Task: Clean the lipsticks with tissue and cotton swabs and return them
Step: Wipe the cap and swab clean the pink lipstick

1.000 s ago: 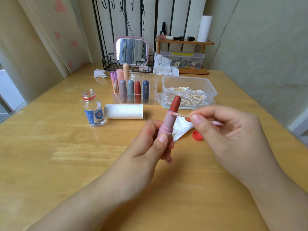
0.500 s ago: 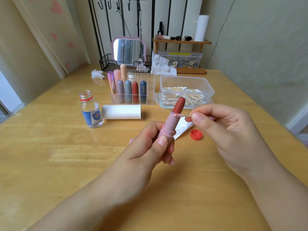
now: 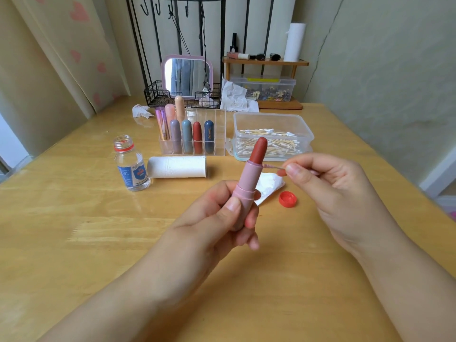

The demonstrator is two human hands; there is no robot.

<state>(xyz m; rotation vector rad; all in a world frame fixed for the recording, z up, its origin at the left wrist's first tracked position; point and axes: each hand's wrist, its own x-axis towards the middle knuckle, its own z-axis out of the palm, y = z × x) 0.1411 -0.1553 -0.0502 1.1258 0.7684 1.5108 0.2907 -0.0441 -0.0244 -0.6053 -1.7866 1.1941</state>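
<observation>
Nearest the counter's front edge, the left hand (image 3: 222,218) is gripping the lipstick (image 3: 249,183) by its matte pink tube, thumb and curled fingers wrapped low on the barrel, holding it upright above the counter (image 3: 74,243). The right hand (image 3: 328,191) is pinching a cotton swab (image 3: 271,166) between thumb and forefinger, its pink-stained tip touching the tube's rim just under the brick-red bullet.

The lipstick is likely light and rigid in its plastic case, but the waxy bullet looks soft and easy to dent or smear, so the barrel is the sensible place to hold. The swab's thin stick probably bends under much pressure.

Just beyond, a stained white tissue (image 3: 269,186) is lying flat beside a red ridged cap (image 3: 288,199). Toward the middle, a paper roll (image 3: 177,167) is lying beside a clear open bottle (image 3: 130,166). Farther back, a clear acrylic organizer (image 3: 217,134) is holding rounded capped lipsticks, next to a translucent tub (image 3: 274,119) of swabs.
</observation>
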